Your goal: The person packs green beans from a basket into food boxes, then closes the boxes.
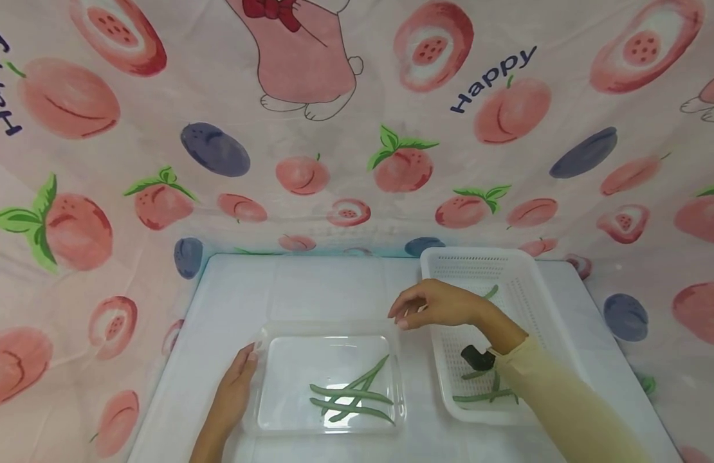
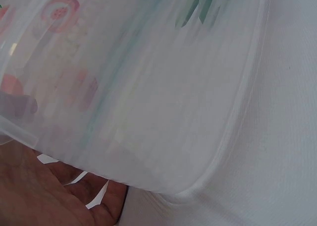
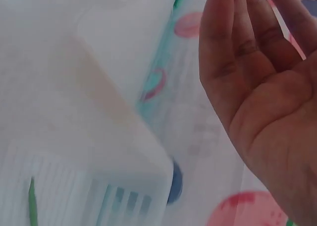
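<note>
A clear plastic container (image 1: 287, 386) lies on the white table, with several green beans (image 1: 351, 392) crossing one another in its right part. My left hand (image 1: 237, 382) grips the container's left edge; in the left wrist view its fingers (image 2: 106, 196) curve in beneath the rim. My right hand (image 1: 435, 305) hovers over the left side of a white perforated basket (image 1: 435, 257), its fingertips reaching toward the container. Nothing is in its loosely bent fingers, and the right wrist view shows the bare palm (image 3: 277, 102). More green beans (image 1: 478, 399) lie in the basket, partly hidden by the right arm.
The basket stands to the right of the container with a narrow strip of table between them. A peach-patterned cloth (image 1: 334, 141) hangs behind the table (image 1: 241, 283) and along both sides. A black camera (image 1: 477, 357) sits at the right wrist.
</note>
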Available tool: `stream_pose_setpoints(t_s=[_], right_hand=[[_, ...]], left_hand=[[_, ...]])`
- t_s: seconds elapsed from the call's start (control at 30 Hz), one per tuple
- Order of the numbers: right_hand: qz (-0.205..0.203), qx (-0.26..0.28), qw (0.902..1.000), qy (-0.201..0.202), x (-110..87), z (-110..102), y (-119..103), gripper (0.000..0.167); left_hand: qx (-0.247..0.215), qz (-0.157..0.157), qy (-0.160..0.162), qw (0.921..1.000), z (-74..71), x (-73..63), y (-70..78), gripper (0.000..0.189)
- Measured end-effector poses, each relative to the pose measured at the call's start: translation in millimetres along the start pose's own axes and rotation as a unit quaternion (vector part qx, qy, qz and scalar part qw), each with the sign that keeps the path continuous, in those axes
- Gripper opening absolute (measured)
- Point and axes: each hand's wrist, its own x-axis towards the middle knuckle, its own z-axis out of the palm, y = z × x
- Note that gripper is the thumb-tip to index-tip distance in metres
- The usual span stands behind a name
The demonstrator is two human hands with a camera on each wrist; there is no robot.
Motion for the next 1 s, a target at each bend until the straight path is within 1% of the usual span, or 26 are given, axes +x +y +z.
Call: stream_pose_setpoints(t_s=[0.07,0.27,0.4,0.47,0.73,1.0], right_hand=[[0.004,-0.005,1.0000,0.002,-12.8,-7.1,7.6,0.022],[0.019,0.006,0.9998,-0.003,-49.8,-22.4,33.1,0.026],[0.031,0.005,0.9994,-0.015,-67.3,-29.1,45.3,0.029],[0.037,0.005,0.9990,-0.024,-74.3,-31.8,52.5,0.029],[0.096,-0.010,0.9943,-0.045,-95.0,-36.7,78.3,0.028],[0.143,-0.003,0.9887,-0.045,-101.4,-29.7,101.0,0.038]], left_hand=[[-0.002,0.000,0.000,1.0000,0.1,-0.3,0.5,0.067],[-0.007,0.005,-0.001,1.0000,0.7,-0.6,2.6,0.065],[-0.004,0.005,0.001,1.0000,0.1,-1.1,4.2,0.065],[-0.005,0.003,0.002,1.0000,-0.1,-1.2,3.7,0.065],[-0.002,-0.002,0.000,1.0000,0.1,-0.2,0.5,0.069],[-0.009,0.001,-0.002,1.0000,-0.8,0.2,0.0,0.067]])
